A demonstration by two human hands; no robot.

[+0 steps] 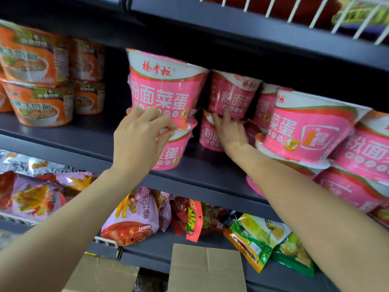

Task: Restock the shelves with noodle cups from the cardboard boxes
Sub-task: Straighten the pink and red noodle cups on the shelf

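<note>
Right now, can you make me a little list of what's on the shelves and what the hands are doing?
place: shop shelf
pink noodle cups: stacked two high along the middle shelf
orange noodle cups: stacked at the left end
left hand: fingers pinching the seam between the front two pink cups
right hand: fingers reaching between the pink cups behind
snack bags: on the shelf below
cardboard boxes: open, at the bottom

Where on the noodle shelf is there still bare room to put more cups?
The shelf is bare between the orange cups and the front pink stack under the left hand. A narrow gap lies behind that stack, where the right hand reaches. Right of it, pink cups crowd together, some tilted.
</note>
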